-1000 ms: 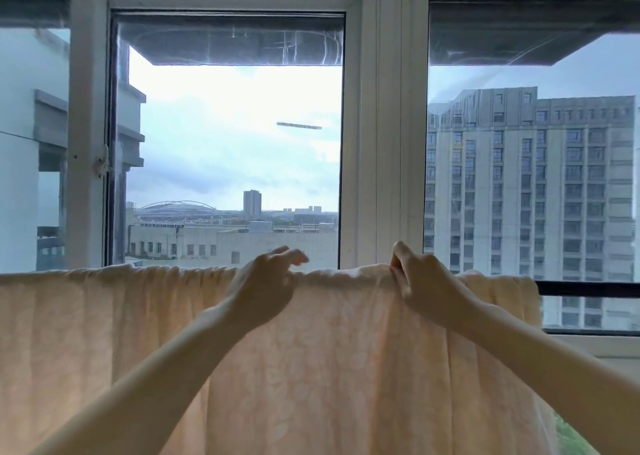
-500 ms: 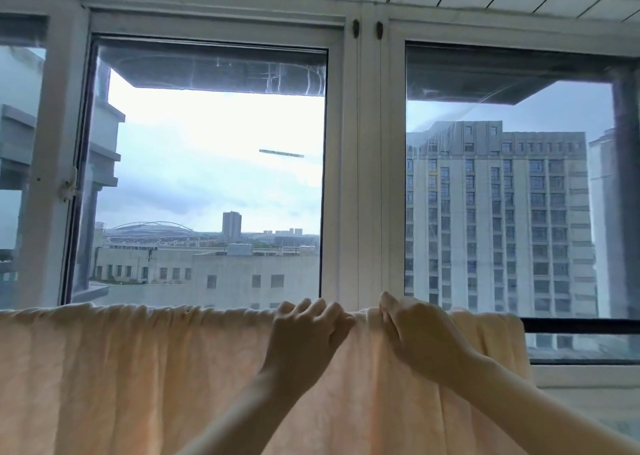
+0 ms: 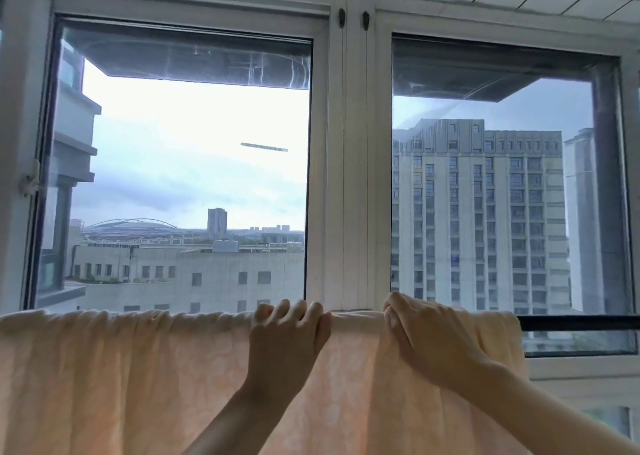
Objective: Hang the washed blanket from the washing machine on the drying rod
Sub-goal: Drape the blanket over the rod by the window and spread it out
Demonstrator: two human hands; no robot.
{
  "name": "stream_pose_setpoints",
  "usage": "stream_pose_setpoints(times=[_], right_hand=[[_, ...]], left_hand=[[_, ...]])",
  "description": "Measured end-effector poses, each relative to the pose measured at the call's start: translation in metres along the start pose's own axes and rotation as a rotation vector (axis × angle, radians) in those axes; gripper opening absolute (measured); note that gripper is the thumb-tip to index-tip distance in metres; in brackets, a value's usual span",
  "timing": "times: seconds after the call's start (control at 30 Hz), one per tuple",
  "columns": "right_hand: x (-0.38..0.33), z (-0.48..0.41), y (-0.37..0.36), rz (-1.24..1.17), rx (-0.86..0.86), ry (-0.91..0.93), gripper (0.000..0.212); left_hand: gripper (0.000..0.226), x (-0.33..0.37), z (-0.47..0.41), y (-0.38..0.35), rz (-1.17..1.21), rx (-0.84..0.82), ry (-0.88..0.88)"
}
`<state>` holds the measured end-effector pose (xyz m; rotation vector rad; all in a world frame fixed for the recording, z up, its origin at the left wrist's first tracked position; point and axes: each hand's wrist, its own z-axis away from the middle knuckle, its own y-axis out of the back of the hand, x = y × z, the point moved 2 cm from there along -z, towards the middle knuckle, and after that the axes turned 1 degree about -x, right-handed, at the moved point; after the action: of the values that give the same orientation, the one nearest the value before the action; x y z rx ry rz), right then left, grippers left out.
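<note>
Blanket (image 3: 121, 378): the pale peach cloth hangs draped over a horizontal line in front of the window, its top fold running from the left edge of your view to just past your right hand, with the near side falling out of view at the bottom. The drying rod itself is hidden under that fold. A dark bar (image 3: 581, 323) continues to the right at the same height, and you cannot tell whether it is the rod or part of the window.

Your left hand (image 3: 284, 344) sits on the top fold near the middle, fingers curled over the far side and thumb on the near side, gripping the cloth. Your right hand (image 3: 433, 344) is a little to its right, fingers hooked over the fold and closed on it; creases in the cloth run down from under it. The two hands are near each other but apart, with a smooth stretch of fold between them.

Behind stands the white window frame (image 3: 349, 177), and beyond the glass a tall grey building (image 3: 478, 212).
</note>
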<state>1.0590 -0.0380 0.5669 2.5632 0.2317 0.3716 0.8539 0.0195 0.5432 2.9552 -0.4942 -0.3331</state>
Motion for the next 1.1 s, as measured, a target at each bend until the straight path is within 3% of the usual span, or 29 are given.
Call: stream_pose_setpoints(times=[0.1, 0.33, 0.47, 0.7, 1.1], right_hand=[[0.007, 0.004, 0.005, -0.069, -0.032, -0.001, 0.032], [0.038, 0.016, 0.026, -0.090, -0.129, -0.022, 0.015], [0.062, 0.030, 0.035, -0.015, -0.060, 0.044, 0.014], [0.089, 0.044, 0.039, -0.017, 0.025, 0.123, 0.018], [0.125, 0.059, 0.047, -0.066, -0.032, 0.093, 0.032]], left_hand=[[0.040, 0.000, 0.001, 0.001, -0.021, -0.018, -0.006], [0.045, 0.008, -0.001, 0.010, -0.020, -0.008, 0.037], [0.046, 0.018, -0.003, 0.019, -0.034, 0.016, 0.068], [0.042, 0.037, -0.008, 0.017, -0.033, -0.021, 0.178], [0.046, 0.042, -0.007, 0.018, -0.010, -0.107, 0.227]])
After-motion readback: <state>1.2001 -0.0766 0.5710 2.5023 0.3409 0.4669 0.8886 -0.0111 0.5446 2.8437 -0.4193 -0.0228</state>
